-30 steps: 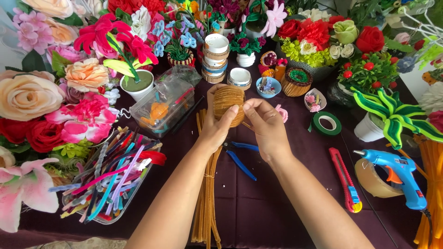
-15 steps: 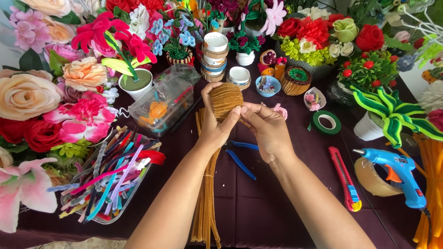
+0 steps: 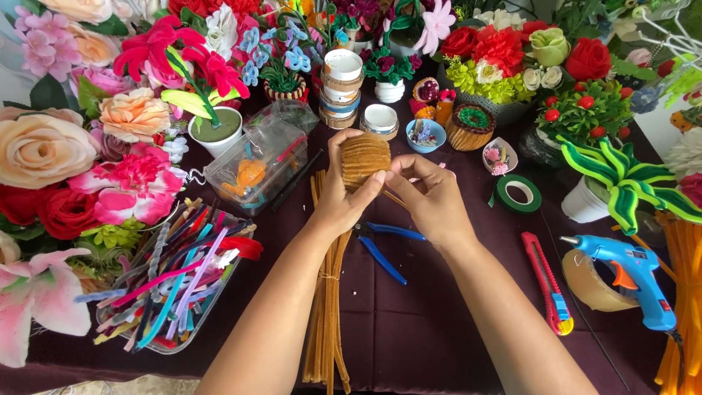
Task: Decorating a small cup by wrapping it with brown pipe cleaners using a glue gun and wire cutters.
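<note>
My left hand (image 3: 338, 197) grips a round tan coil of wound pipe cleaner (image 3: 364, 157) from the left side, thumb across its lower front. My right hand (image 3: 431, 201) pinches the coil's right edge and the loose tan strand coming off it. Both hands hover above the dark purple tablecloth (image 3: 409, 322). Under my left wrist lies a long bundle of tan pipe cleaners (image 3: 325, 322). Blue-handled pliers (image 3: 384, 252) rest on the cloth between my forearms.
A clear tray of mixed coloured pipe cleaners (image 3: 172, 285) sits at left, a clear plastic box (image 3: 252, 168) behind it. A red utility knife (image 3: 545, 281), blue glue gun (image 3: 632, 274), brown tape roll (image 3: 589, 281) and green tape roll (image 3: 518, 194) lie at right. Artificial flowers ring the table.
Both hands have shifted the coil slightly and my right fingers have closed nearer to its edge. Everything else on the table stays put.
</note>
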